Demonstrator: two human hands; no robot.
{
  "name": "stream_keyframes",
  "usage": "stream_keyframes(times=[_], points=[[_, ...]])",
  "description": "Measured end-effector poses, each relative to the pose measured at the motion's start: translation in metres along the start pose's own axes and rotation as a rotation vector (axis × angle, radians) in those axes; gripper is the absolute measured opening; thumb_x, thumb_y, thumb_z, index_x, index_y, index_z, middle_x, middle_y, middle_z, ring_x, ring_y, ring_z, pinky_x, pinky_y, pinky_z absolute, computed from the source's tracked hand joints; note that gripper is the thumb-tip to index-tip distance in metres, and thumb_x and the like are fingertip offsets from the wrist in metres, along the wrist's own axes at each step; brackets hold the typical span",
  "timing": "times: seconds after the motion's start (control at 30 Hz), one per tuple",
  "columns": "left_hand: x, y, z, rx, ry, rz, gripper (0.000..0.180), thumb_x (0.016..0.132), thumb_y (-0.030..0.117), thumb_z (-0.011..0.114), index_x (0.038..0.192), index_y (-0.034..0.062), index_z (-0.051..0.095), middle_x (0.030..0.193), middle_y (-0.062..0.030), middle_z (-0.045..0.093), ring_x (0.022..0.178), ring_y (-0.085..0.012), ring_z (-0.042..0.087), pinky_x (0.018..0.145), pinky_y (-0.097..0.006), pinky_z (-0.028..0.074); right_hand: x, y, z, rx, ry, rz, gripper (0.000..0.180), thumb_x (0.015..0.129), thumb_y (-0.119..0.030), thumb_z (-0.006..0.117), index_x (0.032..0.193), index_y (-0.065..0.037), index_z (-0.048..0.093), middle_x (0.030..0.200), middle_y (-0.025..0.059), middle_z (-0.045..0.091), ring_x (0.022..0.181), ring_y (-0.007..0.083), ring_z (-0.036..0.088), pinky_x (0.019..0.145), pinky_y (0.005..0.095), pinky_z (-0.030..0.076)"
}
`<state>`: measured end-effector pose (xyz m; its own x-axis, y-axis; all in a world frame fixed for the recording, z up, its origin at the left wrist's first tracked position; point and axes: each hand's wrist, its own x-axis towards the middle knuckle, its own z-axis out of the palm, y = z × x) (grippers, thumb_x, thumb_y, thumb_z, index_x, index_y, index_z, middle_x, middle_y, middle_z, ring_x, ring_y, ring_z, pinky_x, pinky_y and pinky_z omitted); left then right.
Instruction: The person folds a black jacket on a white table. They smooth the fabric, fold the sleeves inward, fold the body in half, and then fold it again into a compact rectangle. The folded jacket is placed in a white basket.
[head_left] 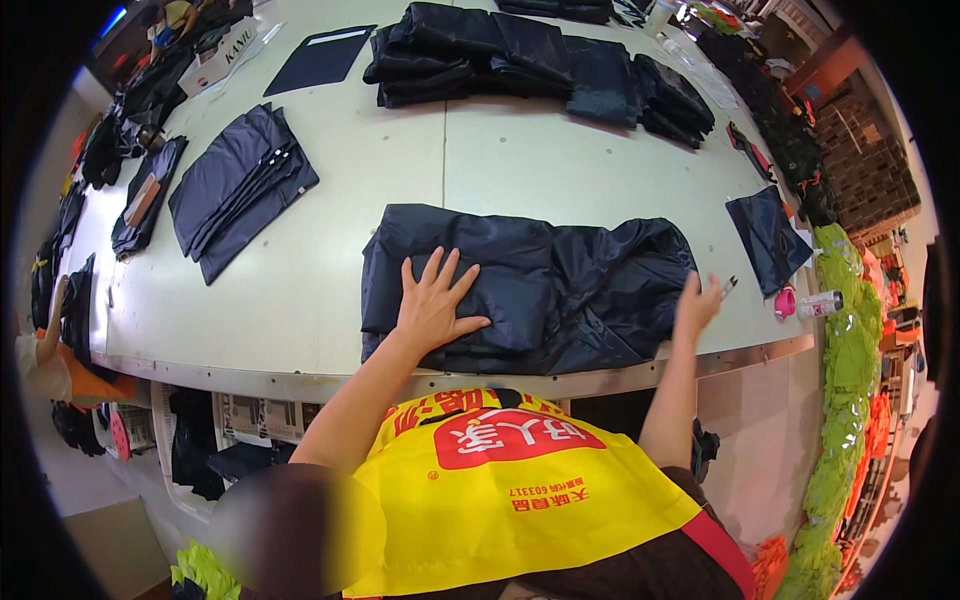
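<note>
In the head view, the left hand (438,302) lay flat, fingers spread, on dark folded fabric (520,262) along the near edge of the white table (270,320). The right hand (694,308) was at its right end, grip impossible to tell.

Under the left hand (437,300), the cloth (530,290) looks like smooth synthetic fabric — softly glossy, crinkled toward the right hand (699,305). The stack (530,62) beyond both hands has the same sheen. Around them, the tabletop (350,170) is smooth — faintly shiny. The apron (500,505), below both hands, is smooth, low-sheen fabric.
</note>
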<state>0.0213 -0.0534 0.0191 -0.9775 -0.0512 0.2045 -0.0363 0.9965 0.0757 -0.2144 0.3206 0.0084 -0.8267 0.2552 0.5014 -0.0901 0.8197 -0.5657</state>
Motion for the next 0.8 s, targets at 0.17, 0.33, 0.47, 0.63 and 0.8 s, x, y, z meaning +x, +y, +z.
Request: stream_keyframes(times=[0.17,0.33,0.47,0.63,0.8], points=[[0.004,0.001,0.007,-0.034,0.000,0.011,0.078,0.075,0.072,0.046,0.135,0.0223,0.044,0.143,-0.0142,0.034,0.134,-0.0321,0.026,0.102,-0.064,0.016,0.038,0.109,0.011,0.920,-0.654,0.981,0.047,0.077,-0.028,0.069,0.109,0.003,0.057,0.106,0.0165,0.063,0.091,0.0301,0.064,0.081,0.0393,0.052],[0.003,0.000,0.010,-0.058,0.006,-0.008,0.078,0.075,0.072,0.048,0.135,0.0223,0.044,0.143,-0.0148,0.035,0.134,-0.0320,0.026,0.101,-0.065,0.015,0.065,-0.027,-0.061,1.267,-0.726,0.718,0.043,0.080,-0.023,0.066,0.114,0.003,0.056,0.108,0.0156,0.063,0.093,0.0286,0.063,0.085,0.0381,0.051],[-0.003,0.001,0.013,-0.048,0.057,-0.089,0.077,0.075,0.070,0.050,0.133,0.0194,0.047,0.141,-0.0161,0.037,0.133,-0.0333,0.028,0.100,-0.066,0.016,-0.031,-0.248,-0.105,0.782,-0.743,0.029,0.023,0.075,-0.019,0.070,0.084,0.000,0.062,0.078,0.0081,0.065,0.064,0.0177,0.060,0.060,0.0321,0.049],[-0.004,0.021,0.000,-0.124,0.012,-0.176,0.066,0.079,0.056,0.053,0.129,0.0133,0.049,0.136,-0.0147,0.043,0.130,-0.0294,0.033,0.101,-0.058,0.021,-0.210,-0.352,-0.001,0.137,-0.879,-1.022,0.048,0.070,-0.050,0.068,0.080,-0.003,0.059,0.067,0.0150,0.064,0.062,0.0308,0.064,0.061,0.0411,0.047],[-0.033,0.035,0.031,-0.272,-0.018,-0.069,0.052,0.085,0.045,0.051,0.124,0.0113,0.053,0.132,-0.0146,0.047,0.124,-0.0270,0.040,0.101,-0.047,0.027,-0.255,-0.365,0.026,-0.263,-1.062,-1.086,0.063,0.062,-0.059,0.072,0.092,-0.004,0.059,0.082,0.0130,0.068,0.078,0.0257,0.067,0.083,0.0409,0.042]])
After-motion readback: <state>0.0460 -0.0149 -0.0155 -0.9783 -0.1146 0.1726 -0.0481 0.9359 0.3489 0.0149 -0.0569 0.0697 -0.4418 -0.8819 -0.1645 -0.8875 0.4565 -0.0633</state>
